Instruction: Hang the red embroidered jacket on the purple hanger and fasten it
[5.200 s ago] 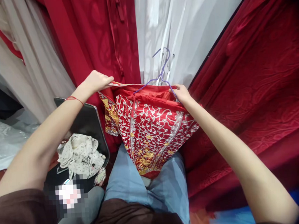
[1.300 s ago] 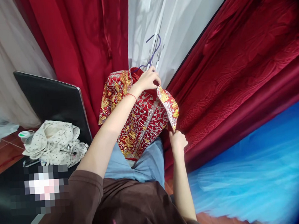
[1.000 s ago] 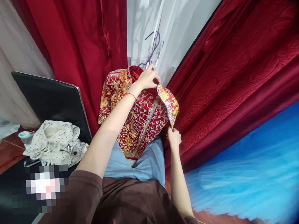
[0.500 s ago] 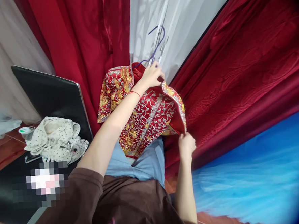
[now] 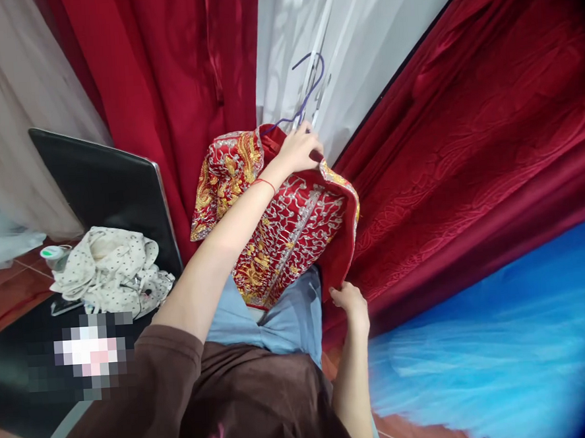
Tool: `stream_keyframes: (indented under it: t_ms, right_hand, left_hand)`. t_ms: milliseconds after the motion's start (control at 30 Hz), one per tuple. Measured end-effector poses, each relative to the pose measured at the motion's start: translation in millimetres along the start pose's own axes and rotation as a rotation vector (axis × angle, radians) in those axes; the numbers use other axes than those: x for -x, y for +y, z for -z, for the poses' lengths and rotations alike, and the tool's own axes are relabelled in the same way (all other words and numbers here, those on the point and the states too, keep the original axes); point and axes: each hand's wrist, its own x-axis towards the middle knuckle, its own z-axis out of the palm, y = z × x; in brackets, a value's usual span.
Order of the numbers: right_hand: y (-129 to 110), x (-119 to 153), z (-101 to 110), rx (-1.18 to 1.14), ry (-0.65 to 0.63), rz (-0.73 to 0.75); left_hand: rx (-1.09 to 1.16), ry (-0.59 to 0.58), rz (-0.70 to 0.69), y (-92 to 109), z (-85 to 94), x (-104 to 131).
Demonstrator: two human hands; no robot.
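Red satin curtains [image 5: 174, 74] and pale drapes fill the upper part of the frame, with a heavier embossed red fabric [image 5: 466, 142] sweeping down the right side and a blue tulle [image 5: 484, 359] spread across the lower right. At centre hangs the embroidered red garment [image 5: 283, 226], worked in gold and silver thread, draped over a purple wire hanger [image 5: 309, 86] whose hook rises in front of the white cloth. The left hand [image 5: 301, 149] reaches across to the top of the garment, its fingers closed around the collar just where the hanger's neck meets the cloth. The right hand [image 5: 350, 301] sits lower, at the garment's right edge near the lower centre of the frame, fingers pinched on the plain red lining of that edge. Half a second earlier this hand held the trimmed corner further up and out to the right, so the flap stood spread and its gold border showed; now the hand has dropped and drawn inward, and the flap hangs folded back with the lining outward, which suggests the right side is being smoothed down along the hanger while the top stays pinned by the other hand. Below the garment lie blue jeans [image 5: 279, 319] on the person's lap. At left a black chair [image 5: 107, 190] carries a cream spotted cloth bag [image 5: 110, 266] beside a small green-capped container [image 5: 51, 253].
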Motion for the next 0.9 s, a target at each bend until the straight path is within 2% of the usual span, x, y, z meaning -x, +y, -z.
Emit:
stream_keyframes:
  t_ms: [67,200,267,367,467,567,633,700,767,833,900]
  right_hand:
    - [-4,4,4,-0.014,0.043,0.027]
    - [-31,0,22,-0.105,0.434,0.028]
    - [-43,-7,38,-0.14,0.567,0.054]
    - [-50,-12,70,-0.176,0.693,0.083]
    - [-47,6,97,-0.193,0.844,0.098]
    - [-53,38,100,-0.153,0.931,0.212]
    - [-69,53,84,-0.092,0.914,0.344]
    - [-92,55,59,-0.014,0.827,0.474]
    - [-115,44,31,0.074,0.668,0.547]
    - [-129,23,9,0.146,0.484,0.543]
    - [-134,3,1,0.164,0.422,0.52]
  left_hand:
    - [0.001,0.019,-0.005,1,-2.5,0]
    - [-0.007,0.059,-0.017,-3,-8.2,0]
    - [-0.01,0.067,-0.026,-5,-10.0,-1]
    - [-0.028,0.086,-0.036,-3,-10.9,-2]
    - [-0.11,0.083,0.015,4,-10.3,-5]
    - [-0.156,0.069,0.075,8,-11.2,-9]
    - [-0.12,0.068,0.094,6,-13.4,-12]
    - [-0.082,0.071,0.097,3,-16.0,-13]
    - [-0.1,0.079,0.073,0,-17.2,-11]
    - [-0.164,0.077,0.026,-2,-15.3,-7]
    - [-0.206,0.067,-0.033,-5,-10.3,-3]
